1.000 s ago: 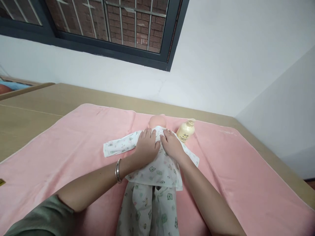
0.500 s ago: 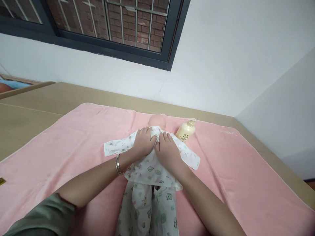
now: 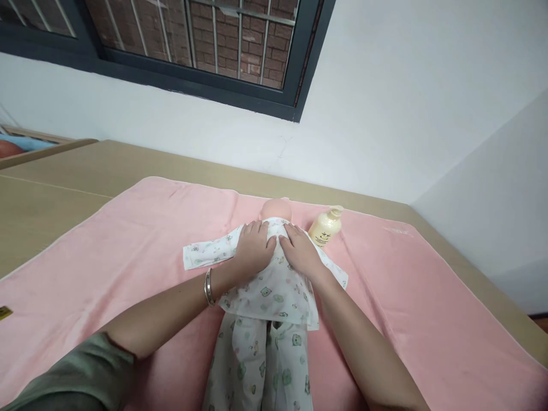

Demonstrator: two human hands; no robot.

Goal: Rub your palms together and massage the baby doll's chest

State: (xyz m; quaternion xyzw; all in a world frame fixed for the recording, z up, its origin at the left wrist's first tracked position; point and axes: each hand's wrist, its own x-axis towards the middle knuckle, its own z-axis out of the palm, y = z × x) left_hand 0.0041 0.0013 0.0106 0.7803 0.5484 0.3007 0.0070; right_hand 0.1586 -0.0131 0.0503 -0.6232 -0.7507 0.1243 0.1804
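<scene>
Right hand, head view: the right hand is now resting slightly farther and more to the right than half a second ago, and the gap between the thumbs is looking cleaner, with the cloth there lying smoother.
Right fingers: extending together, the thumb pointing toward the left, palm pressing on the shirt; they are grasping nothing.
Left hand: the left hand is lying flat on the left part of the shirt's upper end, its fingers straight and loose, clutching nothing; a bracelet is circling that wrist.
Doll: the doll is lying on the pink mat, its head at the far end, wearing the shirt and patterned trousers that are stretching toward the near edge.
Shirt sleeves: spreading left and right.
Bottle: the pump bottle is standing or leaning just right of the shirt, I cannot tell which.
Table: the wooden table is supporting the mat.
</scene>
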